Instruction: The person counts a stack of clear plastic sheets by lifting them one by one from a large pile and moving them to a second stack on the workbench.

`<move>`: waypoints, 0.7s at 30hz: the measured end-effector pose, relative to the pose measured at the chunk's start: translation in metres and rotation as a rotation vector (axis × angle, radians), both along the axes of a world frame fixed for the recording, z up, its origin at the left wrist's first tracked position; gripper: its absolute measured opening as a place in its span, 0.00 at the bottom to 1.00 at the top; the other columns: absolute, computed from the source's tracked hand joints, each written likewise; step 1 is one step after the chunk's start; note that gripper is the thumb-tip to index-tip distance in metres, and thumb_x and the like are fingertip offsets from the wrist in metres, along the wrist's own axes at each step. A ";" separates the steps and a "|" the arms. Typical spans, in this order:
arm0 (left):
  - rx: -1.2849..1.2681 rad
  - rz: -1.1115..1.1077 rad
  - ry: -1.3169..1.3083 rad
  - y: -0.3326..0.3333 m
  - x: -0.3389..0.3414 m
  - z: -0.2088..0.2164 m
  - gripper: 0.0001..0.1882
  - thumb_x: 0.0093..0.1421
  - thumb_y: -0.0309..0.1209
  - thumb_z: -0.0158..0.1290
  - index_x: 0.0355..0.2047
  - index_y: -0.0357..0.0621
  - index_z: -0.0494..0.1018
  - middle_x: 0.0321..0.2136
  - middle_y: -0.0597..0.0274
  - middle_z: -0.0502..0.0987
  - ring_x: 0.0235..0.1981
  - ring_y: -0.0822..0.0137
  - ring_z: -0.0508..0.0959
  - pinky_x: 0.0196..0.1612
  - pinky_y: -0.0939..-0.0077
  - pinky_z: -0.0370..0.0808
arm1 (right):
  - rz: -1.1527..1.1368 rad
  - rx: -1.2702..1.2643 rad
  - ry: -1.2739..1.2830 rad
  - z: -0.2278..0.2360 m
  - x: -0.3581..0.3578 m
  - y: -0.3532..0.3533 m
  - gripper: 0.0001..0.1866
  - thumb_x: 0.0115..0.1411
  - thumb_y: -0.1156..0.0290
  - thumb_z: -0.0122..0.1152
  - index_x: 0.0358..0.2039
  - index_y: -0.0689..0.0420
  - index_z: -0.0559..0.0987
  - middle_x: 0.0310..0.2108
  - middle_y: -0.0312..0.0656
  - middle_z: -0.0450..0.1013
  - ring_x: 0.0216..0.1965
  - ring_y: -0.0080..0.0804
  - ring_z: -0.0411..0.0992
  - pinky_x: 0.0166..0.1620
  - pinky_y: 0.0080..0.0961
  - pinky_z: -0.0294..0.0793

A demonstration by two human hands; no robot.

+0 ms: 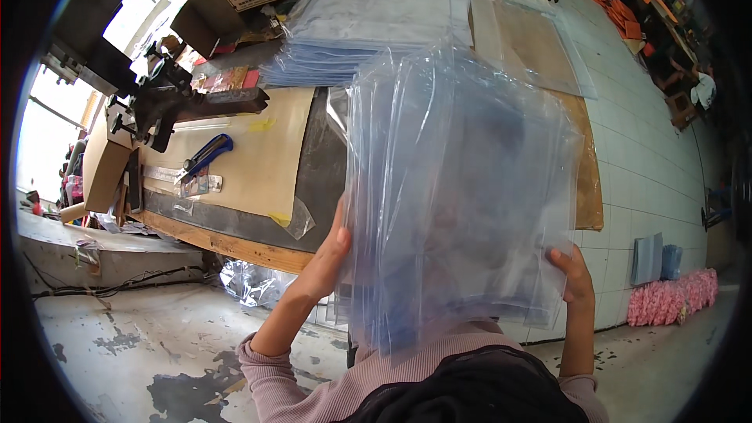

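A thick bundle of clear, bluish plastic sheets (478,172) is held up in front of me, its left edges fanned and uneven. My left hand (333,254) is closed on its left side, the fingers partly hidden behind the plastic. On the lower right edge, my right hand (576,274) grips the bundle, with one fingertip showing against the sheets. Beyond it on the table lies a larger stack of similar clear plastic sheets (376,16), overlapped in view by the raised bundle.
Left of the bundle, a blue utility knife (205,155) and a metal ruler (168,178) lie on brown paper (266,149) taped to the table. A dark metal machine arm (204,106) juts over the paper. Pink bundles (674,298) sit on the floor at right.
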State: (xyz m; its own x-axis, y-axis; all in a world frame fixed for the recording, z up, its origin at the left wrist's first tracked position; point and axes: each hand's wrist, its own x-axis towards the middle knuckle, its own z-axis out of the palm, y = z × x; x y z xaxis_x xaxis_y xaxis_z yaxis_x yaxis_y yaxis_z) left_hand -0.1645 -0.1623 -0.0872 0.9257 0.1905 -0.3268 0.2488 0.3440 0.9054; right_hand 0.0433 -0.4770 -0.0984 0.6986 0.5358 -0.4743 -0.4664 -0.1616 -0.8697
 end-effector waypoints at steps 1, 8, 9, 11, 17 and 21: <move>0.091 -0.047 0.019 0.004 -0.002 -0.005 0.48 0.58 0.61 0.33 0.62 0.36 0.30 0.64 0.49 0.37 0.65 0.58 0.38 0.63 0.66 0.38 | -0.060 0.002 0.036 0.002 -0.003 0.003 0.29 0.47 0.61 0.63 0.45 0.67 0.69 0.38 0.44 0.71 0.38 0.30 0.70 0.44 0.24 0.68; 0.349 -0.203 -0.345 -0.005 0.002 0.031 0.56 0.52 0.70 0.31 0.61 0.31 0.31 0.63 0.44 0.38 0.65 0.55 0.37 0.63 0.65 0.37 | 0.053 0.014 -0.058 0.004 0.001 -0.003 0.32 0.44 0.66 0.64 0.48 0.68 0.66 0.40 0.45 0.70 0.41 0.32 0.70 0.47 0.25 0.67; 0.373 -0.128 -0.308 -0.007 0.005 0.033 0.56 0.52 0.70 0.31 0.61 0.32 0.30 0.63 0.44 0.37 0.65 0.56 0.36 0.63 0.65 0.36 | 0.039 0.037 -0.059 -0.007 0.001 -0.004 0.33 0.44 0.66 0.64 0.49 0.68 0.65 0.41 0.46 0.70 0.42 0.32 0.69 0.48 0.25 0.66; 0.377 0.046 -0.272 -0.010 0.009 0.032 0.54 0.53 0.65 0.35 0.62 0.35 0.29 0.62 0.45 0.41 0.63 0.57 0.42 0.61 0.65 0.41 | -0.022 0.064 -0.095 -0.012 -0.004 -0.002 0.36 0.43 0.65 0.66 0.51 0.68 0.64 0.43 0.46 0.69 0.44 0.33 0.68 0.50 0.26 0.65; 0.188 0.331 0.063 0.007 -0.017 0.009 0.41 0.55 0.30 0.54 0.62 0.38 0.41 0.44 0.55 0.69 0.40 0.71 0.72 0.44 0.79 0.69 | -0.041 0.022 -0.257 -0.001 0.002 -0.018 0.39 0.42 0.61 0.68 0.52 0.67 0.63 0.44 0.46 0.68 0.47 0.34 0.66 0.52 0.27 0.62; 0.257 0.269 0.157 0.019 -0.018 0.010 0.26 0.56 0.24 0.52 0.54 0.33 0.57 0.42 0.59 0.71 0.41 0.74 0.72 0.42 0.83 0.70 | 0.173 -0.085 -0.226 0.009 0.033 -0.039 0.37 0.47 0.57 0.66 0.51 0.67 0.64 0.44 0.45 0.68 0.46 0.31 0.65 0.52 0.25 0.62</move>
State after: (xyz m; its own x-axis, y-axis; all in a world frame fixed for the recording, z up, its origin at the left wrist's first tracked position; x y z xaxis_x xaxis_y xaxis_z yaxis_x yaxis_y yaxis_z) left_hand -0.1829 -0.1436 -0.0776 0.7745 0.5129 -0.3702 0.3230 0.1825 0.9286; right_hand 0.0767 -0.5162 -0.0895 0.6932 0.6215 -0.3649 -0.2214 -0.2982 -0.9285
